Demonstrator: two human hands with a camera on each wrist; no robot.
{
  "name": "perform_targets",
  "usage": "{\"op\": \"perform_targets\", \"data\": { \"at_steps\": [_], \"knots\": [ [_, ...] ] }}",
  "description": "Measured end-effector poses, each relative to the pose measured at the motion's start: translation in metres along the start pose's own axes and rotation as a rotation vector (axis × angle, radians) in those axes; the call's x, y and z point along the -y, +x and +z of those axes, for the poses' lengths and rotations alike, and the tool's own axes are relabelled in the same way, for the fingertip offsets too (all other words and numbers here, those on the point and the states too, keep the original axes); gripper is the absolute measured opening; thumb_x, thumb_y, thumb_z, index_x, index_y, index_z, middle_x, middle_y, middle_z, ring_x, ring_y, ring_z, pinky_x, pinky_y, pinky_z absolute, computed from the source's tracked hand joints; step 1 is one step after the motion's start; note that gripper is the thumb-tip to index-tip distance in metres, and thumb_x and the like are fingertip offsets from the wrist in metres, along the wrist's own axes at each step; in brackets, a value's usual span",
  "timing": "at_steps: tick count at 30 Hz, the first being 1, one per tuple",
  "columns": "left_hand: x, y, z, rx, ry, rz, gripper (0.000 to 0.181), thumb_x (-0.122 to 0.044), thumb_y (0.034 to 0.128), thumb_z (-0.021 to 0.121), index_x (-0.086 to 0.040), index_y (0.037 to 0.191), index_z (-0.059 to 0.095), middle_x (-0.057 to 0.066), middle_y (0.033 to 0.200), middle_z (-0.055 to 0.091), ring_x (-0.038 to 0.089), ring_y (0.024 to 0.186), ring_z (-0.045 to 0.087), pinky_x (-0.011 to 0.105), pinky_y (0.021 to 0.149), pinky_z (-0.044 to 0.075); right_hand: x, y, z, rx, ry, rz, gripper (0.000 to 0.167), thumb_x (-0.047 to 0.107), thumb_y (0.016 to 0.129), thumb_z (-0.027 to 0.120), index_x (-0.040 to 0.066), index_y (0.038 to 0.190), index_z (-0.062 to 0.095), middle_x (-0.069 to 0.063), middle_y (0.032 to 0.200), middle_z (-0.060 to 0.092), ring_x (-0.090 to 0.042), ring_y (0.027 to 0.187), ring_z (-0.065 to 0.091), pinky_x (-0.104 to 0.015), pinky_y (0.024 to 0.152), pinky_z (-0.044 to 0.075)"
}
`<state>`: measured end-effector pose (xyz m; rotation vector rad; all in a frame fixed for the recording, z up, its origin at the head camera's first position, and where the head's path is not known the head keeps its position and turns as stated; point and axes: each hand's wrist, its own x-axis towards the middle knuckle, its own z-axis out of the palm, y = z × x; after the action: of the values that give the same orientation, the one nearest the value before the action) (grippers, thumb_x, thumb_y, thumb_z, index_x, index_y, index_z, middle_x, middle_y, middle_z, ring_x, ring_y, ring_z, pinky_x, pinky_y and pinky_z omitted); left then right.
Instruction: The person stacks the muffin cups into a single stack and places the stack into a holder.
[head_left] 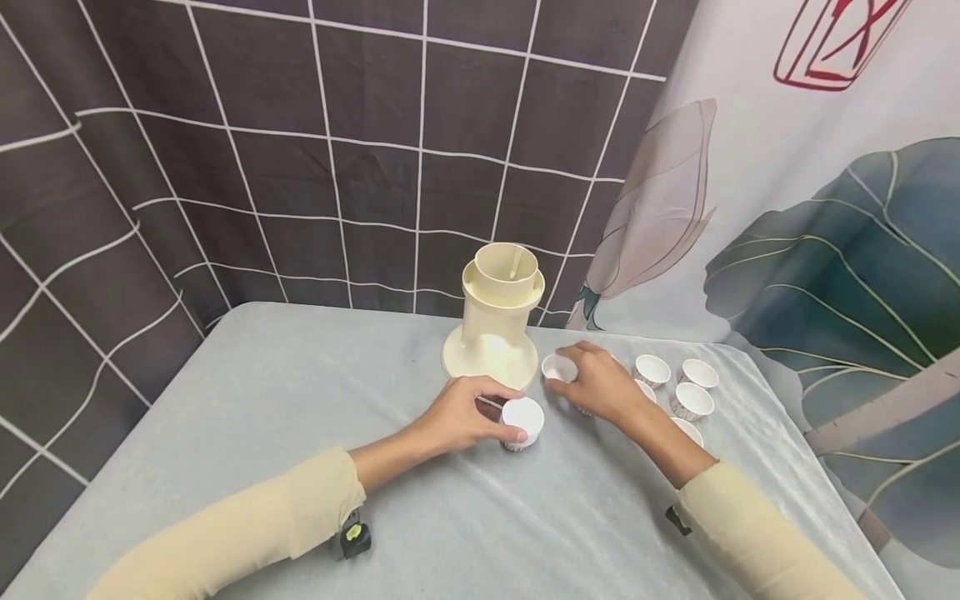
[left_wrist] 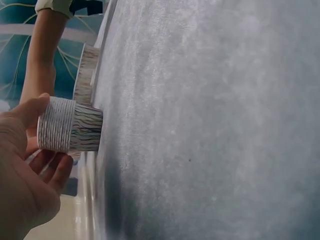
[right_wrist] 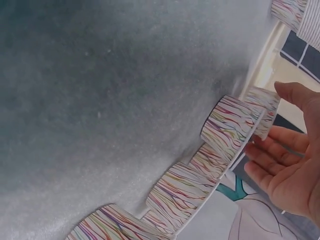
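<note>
My left hand (head_left: 461, 417) holds a stack of nested paper cups (head_left: 522, 419) between thumb and fingers, base down on the cloth. In the left wrist view the stack (left_wrist: 70, 125) shows layered rims above a wavy-lined body. Just to the right, my right hand (head_left: 600, 385) has thumb and fingertips on opposite sides of a single white cup (head_left: 558, 370). The right wrist view shows this hand (right_wrist: 295, 155) pinching the cup (right_wrist: 263, 106) near its rim, behind other striped cups (right_wrist: 230, 125). A cream cylindrical stand (head_left: 498, 321) with a round base is behind both hands.
Several upright paper cups (head_left: 693, 401) stand at the right rear of the cloth-covered table (head_left: 300, 383), partly hidden by the right forearm. A dark gridded curtain (head_left: 375, 183) and a leaf-patterned one (head_left: 847, 275) hang behind the table.
</note>
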<state>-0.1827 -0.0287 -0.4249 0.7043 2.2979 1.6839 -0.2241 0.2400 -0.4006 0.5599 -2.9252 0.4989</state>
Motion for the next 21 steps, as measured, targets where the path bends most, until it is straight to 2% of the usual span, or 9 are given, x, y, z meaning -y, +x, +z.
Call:
{"op": "perform_targets", "data": {
  "at_steps": [2,5,9,17,21],
  "knots": [
    [0.000,0.002,-0.001,0.013,-0.012,-0.006,0.053,-0.010,0.0808,0.102,-0.003,0.130,0.083,0.013,0.124,0.085,0.022,0.104,0.084,0.042,0.099,0.071,0.000,0.000,0.000,-0.017,0.024,-0.007,0.059,0.030,0.096,0.088,-0.006,0.140,0.073,-0.031,0.139,0.075,-0.051,0.129,0.073,-0.065,0.112,0.061],
    [0.000,0.004,-0.002,0.026,-0.025,-0.023,0.052,-0.008,0.0796,0.103,-0.003,0.128,0.083,0.013,0.123,0.086,0.019,0.109,0.083,0.034,0.097,0.070,-0.001,0.000,-0.002,-0.047,0.070,-0.013,0.058,0.029,0.095,0.090,-0.005,0.140,0.073,-0.029,0.138,0.076,-0.050,0.127,0.075,-0.064,0.109,0.062],
    [0.000,0.007,-0.003,0.033,-0.009,-0.030,0.051,-0.009,0.0779,0.104,-0.004,0.125,0.084,0.009,0.121,0.087,0.014,0.110,0.080,0.023,0.093,0.068,0.001,-0.003,-0.006,-0.070,0.146,-0.003,0.057,0.026,0.093,0.091,-0.005,0.138,0.074,-0.028,0.136,0.077,-0.046,0.116,0.079,-0.061,0.101,0.066],
    [0.000,0.009,-0.003,0.037,0.010,-0.034,0.051,-0.011,0.0775,0.105,-0.005,0.124,0.084,0.008,0.119,0.087,0.009,0.106,0.078,0.029,0.095,0.069,0.007,-0.010,-0.017,-0.035,0.306,0.096,0.056,0.028,0.093,0.091,-0.002,0.138,0.076,-0.025,0.140,0.077,-0.044,0.115,0.083,-0.054,0.099,0.070],
    [0.001,0.010,-0.003,0.034,0.021,-0.028,0.051,-0.013,0.0774,0.105,-0.006,0.124,0.085,0.007,0.118,0.088,0.006,0.104,0.077,0.022,0.092,0.067,0.010,-0.014,-0.021,-0.036,0.368,0.117,0.056,0.032,0.092,0.093,0.001,0.136,0.078,-0.021,0.134,0.081,-0.040,0.116,0.083,-0.050,0.097,0.071]
  ]
}}
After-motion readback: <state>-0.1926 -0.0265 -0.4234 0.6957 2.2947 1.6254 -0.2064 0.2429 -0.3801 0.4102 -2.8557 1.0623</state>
